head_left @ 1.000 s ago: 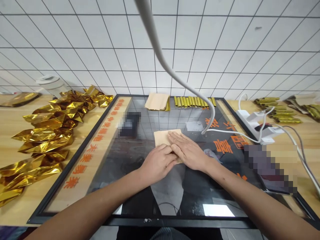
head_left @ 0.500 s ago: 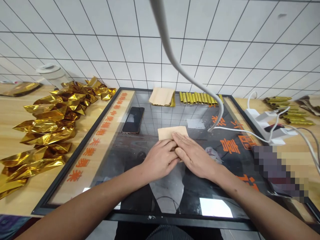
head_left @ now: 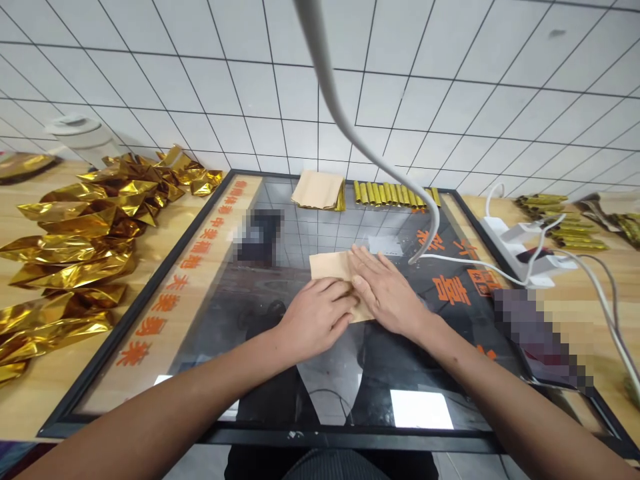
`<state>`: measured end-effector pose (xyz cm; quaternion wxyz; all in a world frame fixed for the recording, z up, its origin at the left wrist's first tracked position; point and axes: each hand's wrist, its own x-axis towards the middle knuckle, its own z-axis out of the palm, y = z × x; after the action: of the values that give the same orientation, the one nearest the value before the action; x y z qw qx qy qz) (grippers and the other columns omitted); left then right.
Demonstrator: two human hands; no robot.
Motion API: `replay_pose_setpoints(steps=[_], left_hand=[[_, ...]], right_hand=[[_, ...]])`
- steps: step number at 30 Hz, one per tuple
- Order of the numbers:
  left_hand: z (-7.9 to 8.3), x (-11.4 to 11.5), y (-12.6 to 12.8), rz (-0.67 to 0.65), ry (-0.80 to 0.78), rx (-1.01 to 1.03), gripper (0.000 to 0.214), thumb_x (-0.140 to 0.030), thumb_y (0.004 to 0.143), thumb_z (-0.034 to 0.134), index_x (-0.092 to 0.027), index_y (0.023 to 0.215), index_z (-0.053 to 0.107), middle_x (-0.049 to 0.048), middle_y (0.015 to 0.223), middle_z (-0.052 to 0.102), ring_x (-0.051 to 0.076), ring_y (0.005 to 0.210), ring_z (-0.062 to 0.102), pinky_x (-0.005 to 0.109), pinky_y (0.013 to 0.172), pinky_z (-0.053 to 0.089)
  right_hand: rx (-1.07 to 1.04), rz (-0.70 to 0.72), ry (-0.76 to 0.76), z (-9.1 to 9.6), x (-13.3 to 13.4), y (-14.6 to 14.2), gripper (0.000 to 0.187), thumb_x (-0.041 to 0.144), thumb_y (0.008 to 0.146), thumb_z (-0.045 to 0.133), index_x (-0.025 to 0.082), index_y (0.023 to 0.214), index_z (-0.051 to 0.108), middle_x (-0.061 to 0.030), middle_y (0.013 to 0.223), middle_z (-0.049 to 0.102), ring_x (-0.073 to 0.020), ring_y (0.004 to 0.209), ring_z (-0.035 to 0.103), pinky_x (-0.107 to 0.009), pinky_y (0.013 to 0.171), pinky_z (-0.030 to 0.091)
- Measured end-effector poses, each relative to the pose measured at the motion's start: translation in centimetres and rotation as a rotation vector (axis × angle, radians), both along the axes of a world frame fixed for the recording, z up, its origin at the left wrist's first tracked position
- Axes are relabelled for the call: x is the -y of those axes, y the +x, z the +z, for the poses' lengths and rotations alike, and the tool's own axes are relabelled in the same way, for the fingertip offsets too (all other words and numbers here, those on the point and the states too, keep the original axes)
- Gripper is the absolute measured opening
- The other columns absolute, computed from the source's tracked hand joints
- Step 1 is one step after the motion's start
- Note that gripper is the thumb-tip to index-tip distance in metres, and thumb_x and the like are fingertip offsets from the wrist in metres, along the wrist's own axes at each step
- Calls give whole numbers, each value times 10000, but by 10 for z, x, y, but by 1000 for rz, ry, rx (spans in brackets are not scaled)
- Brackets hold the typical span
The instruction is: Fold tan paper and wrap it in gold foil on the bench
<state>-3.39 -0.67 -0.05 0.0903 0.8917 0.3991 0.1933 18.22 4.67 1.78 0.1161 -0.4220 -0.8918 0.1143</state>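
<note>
Forearms (head_left: 200, 388) are slanting inward. Left hand (head_left: 320, 312) is resting half-curled on the paper (head_left: 330, 267), can't tell if gripping; right hand (head_left: 384, 290) is lying flat, outstretched on it. Paper is sitting mid glass panel (head_left: 280, 277), on wooden table (head_left: 167, 223). Stack (head_left: 317, 189) and gold rolls (head_left: 394, 194) are lining the far edge; tiled wall (head_left: 200, 87) is standing behind.

Tan paper (head_left: 330, 267) — partly hidden beneath both hands (head_left: 386, 293)

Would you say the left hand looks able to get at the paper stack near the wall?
Probably yes: between the left hand and the paper stack lie only the tan sheet and the glass; the cable comes down farther right.
</note>
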Motion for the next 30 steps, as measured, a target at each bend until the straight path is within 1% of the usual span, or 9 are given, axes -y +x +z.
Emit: replay_pose_setpoints(steps=[3, 5, 8, 11, 14, 19, 24, 27, 30], left_hand=[[-1, 0, 0, 8, 17, 14, 192, -277, 1085, 602, -206, 1140, 771, 79, 1229, 736, 296, 1248, 653, 486, 1067, 543], [-1, 1, 0, 6, 21, 19, 185, -274, 1081, 605, -204, 1130, 769, 83, 1232, 734, 303, 1255, 648, 493, 1074, 542], [-1, 0, 0, -5, 7, 9, 179, -257, 1078, 598, -216, 1133, 763, 71, 1209, 733, 294, 1234, 657, 483, 1055, 547], [-1, 0, -1, -4, 15, 14, 222, -261, 1091, 584, -221, 1241, 742, 74, 1304, 729, 290, 1279, 651, 482, 1074, 539], [-2, 1, -1, 1, 33, 15, 242, -261, 1093, 580, -209, 1275, 731, 80, 1346, 729, 295, 1288, 654, 487, 1061, 545], [1, 1, 0, 2, 26, 4, 207, -241, 1078, 591, -206, 1215, 742, 73, 1288, 731, 291, 1243, 662, 487, 1035, 558], [1, 1, 0, 8, 37, -3, 161, -253, 1067, 620, -204, 1139, 755, 82, 1243, 725, 307, 1248, 652, 494, 1036, 560], [1, 2, 0, -2, 32, -5, 163, -233, 1067, 605, -210, 1134, 751, 77, 1223, 728, 294, 1227, 659, 483, 1031, 562], [2, 2, 1, -9, 18, 4, 213, -223, 1075, 578, -208, 1216, 737, 82, 1282, 735, 297, 1258, 660, 490, 1046, 561]], right_hand=[[-58, 81, -80, 1, 16, -4, 663, 518, 1182, 224, 180, 1717, 421, -139, 1755, 422, -264, 1655, 357, -571, 1363, 286], [-63, 96, -114, -2, 17, -6, 666, 530, 1182, 219, 194, 1724, 411, -131, 1753, 427, -263, 1651, 365, -570, 1356, 308], [-13, 55, -75, -7, 4, -5, 663, 511, 1182, 209, 183, 1718, 421, -131, 1770, 392, -259, 1664, 335, -560, 1362, 287], [58, -22, -20, -10, -15, -2, 645, 469, 1180, 229, 163, 1709, 435, -150, 1779, 363, -274, 1672, 314, -581, 1363, 261], [77, -22, -17, -8, -24, 2, 637, 454, 1179, 228, 165, 1708, 435, -158, 1781, 359, -283, 1675, 307, -610, 1356, 252], [-14, 6, -17, -1, -5, 1, 642, 476, 1184, 227, 179, 1723, 409, -144, 1785, 358, -283, 1684, 277, -613, 1367, 223], [-26, 72, -130, 1, 13, -6, 675, 536, 1184, 215, 177, 1723, 404, -131, 1769, 385, -250, 1665, 331, -567, 1373, 251], [29, 49, -97, -3, 5, -5, 681, 522, 1184, 202, 153, 1715, 417, -134, 1782, 351, -248, 1676, 301, -550, 1374, 252], [77, -7, -11, -9, -11, -2, 655, 478, 1183, 215, 153, 1708, 432, -147, 1779, 357, -259, 1677, 298, -561, 1367, 256]])
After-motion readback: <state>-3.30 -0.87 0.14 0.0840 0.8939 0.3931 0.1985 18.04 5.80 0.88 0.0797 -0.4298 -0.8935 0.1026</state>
